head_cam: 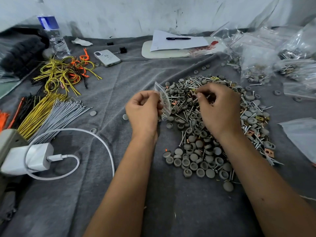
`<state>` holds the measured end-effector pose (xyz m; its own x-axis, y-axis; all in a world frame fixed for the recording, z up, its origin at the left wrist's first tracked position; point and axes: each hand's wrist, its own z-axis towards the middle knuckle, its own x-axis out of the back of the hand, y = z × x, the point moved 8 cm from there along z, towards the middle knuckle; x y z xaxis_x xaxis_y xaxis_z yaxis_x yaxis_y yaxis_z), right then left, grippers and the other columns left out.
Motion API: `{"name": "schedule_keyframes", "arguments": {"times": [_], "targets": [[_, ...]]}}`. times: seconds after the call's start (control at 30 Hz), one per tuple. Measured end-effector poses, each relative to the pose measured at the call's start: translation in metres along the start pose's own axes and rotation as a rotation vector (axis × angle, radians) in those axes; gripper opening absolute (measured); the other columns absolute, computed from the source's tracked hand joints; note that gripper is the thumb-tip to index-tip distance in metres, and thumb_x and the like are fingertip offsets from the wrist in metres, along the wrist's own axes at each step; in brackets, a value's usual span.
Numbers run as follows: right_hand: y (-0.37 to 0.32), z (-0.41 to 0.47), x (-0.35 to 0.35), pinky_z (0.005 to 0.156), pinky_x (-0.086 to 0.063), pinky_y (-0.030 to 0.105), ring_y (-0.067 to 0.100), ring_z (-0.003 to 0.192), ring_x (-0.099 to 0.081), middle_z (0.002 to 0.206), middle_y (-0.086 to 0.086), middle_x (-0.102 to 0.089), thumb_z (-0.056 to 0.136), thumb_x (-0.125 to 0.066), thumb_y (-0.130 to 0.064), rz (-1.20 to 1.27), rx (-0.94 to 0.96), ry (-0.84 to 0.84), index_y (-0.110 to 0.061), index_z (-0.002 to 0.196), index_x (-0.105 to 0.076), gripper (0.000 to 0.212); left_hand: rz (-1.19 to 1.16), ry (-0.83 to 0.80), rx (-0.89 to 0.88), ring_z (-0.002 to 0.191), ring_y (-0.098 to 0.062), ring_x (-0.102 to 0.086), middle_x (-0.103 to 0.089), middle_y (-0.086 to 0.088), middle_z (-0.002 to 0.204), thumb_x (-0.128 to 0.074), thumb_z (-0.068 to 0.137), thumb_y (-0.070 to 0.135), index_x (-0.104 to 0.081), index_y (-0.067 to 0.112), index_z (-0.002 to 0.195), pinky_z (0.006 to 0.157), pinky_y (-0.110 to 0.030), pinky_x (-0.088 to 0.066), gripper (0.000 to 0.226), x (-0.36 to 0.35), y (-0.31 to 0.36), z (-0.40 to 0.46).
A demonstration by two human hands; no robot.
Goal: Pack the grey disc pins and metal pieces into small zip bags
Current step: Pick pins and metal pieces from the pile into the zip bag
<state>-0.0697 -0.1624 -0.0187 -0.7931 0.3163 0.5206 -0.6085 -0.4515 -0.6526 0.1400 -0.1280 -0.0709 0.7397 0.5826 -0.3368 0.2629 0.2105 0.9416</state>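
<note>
Your left hand grips the bag; your right hand pinches a screw from the pile. Next, drop it in.

My left hand grips a small clear plastic zip bag, which already has some grey discs and metal pins inside. My right hand is over the big pile of grey disc pins and metal pieces on the grey cloth, and its fingers pinch something small from the pile; I cannot tell exactly which piece. At the near left lies a white charger with cable, and beyond it bundles of yellow and grey wires. At the far right lie filled clear bags.
</note>
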Motion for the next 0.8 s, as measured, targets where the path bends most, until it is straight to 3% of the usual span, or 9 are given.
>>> {"name": "schedule_keyframes", "arguments": {"times": [0.1, 0.2, 0.3, 0.5, 0.6, 0.8], "targets": [[0.001, -0.001, -0.005, 0.087, -0.057, 0.038, 0.018, 0.09, -0.068, 0.095, -0.001, -0.075, 0.091, -0.073, -0.013, -0.062, 0.014, -0.055, -0.014, 0.102, -0.078, 0.011, -0.038, 0.038, 0.004, 0.045, -0.008, -0.051, -0.058, -0.002, 0.053, -0.065, 0.091, -0.003, -0.067, 0.006, 0.076, 0.043, -0.019, -0.041, 0.017, 0.004, 0.001, 0.001], [0.002, -0.001, -0.009, 0.097, -0.047, 0.035, 0.021, 0.105, -0.06, 0.103, 0.001, -0.074, 0.092, -0.074, -0.018, -0.187, 0.041, -0.09, -0.017, 0.104, -0.077, 0.012, -0.063, 0.072, -0.001, 0.045, -0.007, -0.051, -0.058, 0.0, 0.051, -0.064, 0.091, -0.004, -0.065, 0.007, 0.075, 0.042, -0.018, -0.041, 0.02, 0.008, 0.003, 0.003], [0.002, -0.004, -0.024, 0.104, -0.041, 0.041, 0.022, 0.114, -0.048, 0.116, 0.002, -0.071, 0.093, -0.072, -0.026, -0.304, 0.087, -0.211, -0.019, 0.11, -0.075, 0.019, -0.089, 0.103, 0.007, 0.043, -0.007, -0.049, -0.056, 0.0, 0.049, -0.063, 0.091, -0.004, -0.063, 0.008, 0.073, 0.041, -0.018, -0.039, 0.022, 0.011, 0.003, 0.004], [-0.017, -0.013, -0.046, 0.095, -0.03, 0.043, 0.022, 0.128, -0.038, 0.138, -0.011, -0.059, 0.1, -0.06, -0.029, -0.448, 0.296, -0.357, -0.028, 0.125, -0.07, 0.028, -0.089, 0.097, 0.012, 0.044, -0.008, -0.05, -0.056, -0.001, 0.051, -0.064, 0.091, -0.004, -0.063, 0.008, 0.072, 0.042, -0.018, -0.04, 0.023, 0.009, 0.002, 0.003], [-0.018, -0.014, -0.056, 0.097, -0.027, 0.044, 0.019, 0.133, -0.034, 0.145, -0.016, -0.054, 0.105, -0.052, -0.029, -0.489, 0.321, -0.423, -0.031, 0.129, -0.067, 0.029, -0.08, 0.096, 0.012, 0.045, -0.008, -0.05, -0.056, -0.001, 0.052, -0.065, 0.091, -0.004, -0.063, 0.009, 0.072, 0.042, -0.018, -0.04, 0.023, 0.009, 0.002, 0.004], [-0.015, -0.015, -0.067, 0.102, -0.027, 0.049, 0.017, 0.136, -0.028, 0.149, -0.02, -0.047, 0.103, -0.054, -0.018, -0.529, 0.332, -0.478, -0.036, 0.142, -0.056, 0.043, -0.074, 0.097, 0.012, 0.045, -0.008, -0.051, -0.057, -0.003, 0.054, -0.065, 0.091, -0.003, -0.064, 0.011, 0.07, 0.043, -0.018, -0.041, 0.025, 0.01, 0.001, 0.003]]}}
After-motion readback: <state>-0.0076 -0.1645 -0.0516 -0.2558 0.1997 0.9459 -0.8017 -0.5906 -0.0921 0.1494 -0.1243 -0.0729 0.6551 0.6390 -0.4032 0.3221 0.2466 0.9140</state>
